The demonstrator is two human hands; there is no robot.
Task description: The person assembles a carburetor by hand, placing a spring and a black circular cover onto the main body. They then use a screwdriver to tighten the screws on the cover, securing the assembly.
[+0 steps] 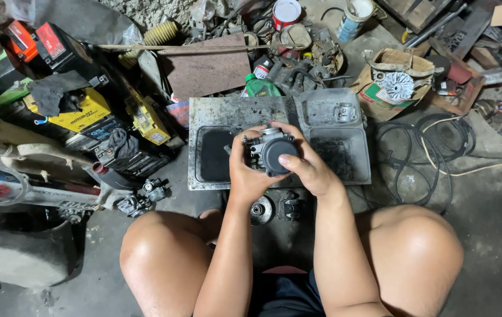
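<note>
head view, near field: your bare knees frame the shot, you are crouched on the grey concrete floor (486, 235). between them lie a small round metal disc part (261, 209) and a dark cast bracket piece (289, 206), both partly covered by your forearms.

mid field: both hands hold a grey metal carburetor body with a dark round cap (271, 152) above a dirty, flat, grey metal tray with two recesses (345, 164). left hand (245, 170) is wrapped round the body's left side, fingers closed on it. right hand (310, 164) cups the right side, thumb pressed onto the cap face.

judgement: inspection or cap-fitting step, part lifted clear of the tray. next move likely needs a steady left grip while the right works the cap.

far field: yellow and black box-shaped batteries (86, 114), green plastic bottle (260, 87), coiled black cable (433, 147).

hard to make out: the carburetor's underside and any fasteners are hidden by fingers. far clutter is too jumbled to sort.
</note>
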